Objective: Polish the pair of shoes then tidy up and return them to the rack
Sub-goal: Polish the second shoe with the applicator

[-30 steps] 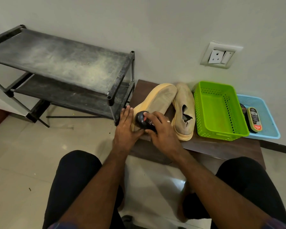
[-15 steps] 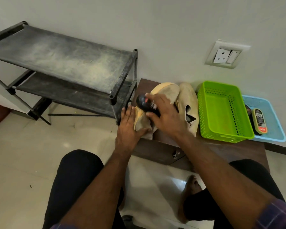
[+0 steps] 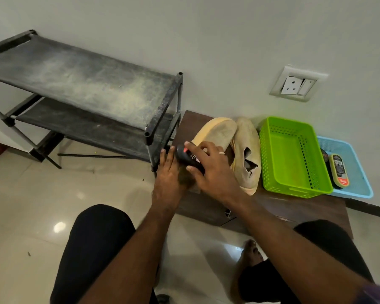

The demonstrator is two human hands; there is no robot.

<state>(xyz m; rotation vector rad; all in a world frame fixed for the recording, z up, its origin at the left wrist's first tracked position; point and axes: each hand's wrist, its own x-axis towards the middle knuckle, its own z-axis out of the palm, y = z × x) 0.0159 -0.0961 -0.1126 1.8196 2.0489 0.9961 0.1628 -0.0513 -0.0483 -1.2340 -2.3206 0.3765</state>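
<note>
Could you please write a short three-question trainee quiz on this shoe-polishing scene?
1. True or false: the green basket holds a shoe.
2. Which hand holds the black polish applicator: A left, B right?
3. Fill in: the shoe rack has ___ shoes on its top shelf.

Key: 1 false, both beige shoes lie on the brown bench. 2 B, the right hand has the grip; the left hand steadies the shoe. 3 no.

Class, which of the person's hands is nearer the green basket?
Right. The right hand, gripping the polish applicator, is nearer the green basket; the left hand lies beyond it.
</note>
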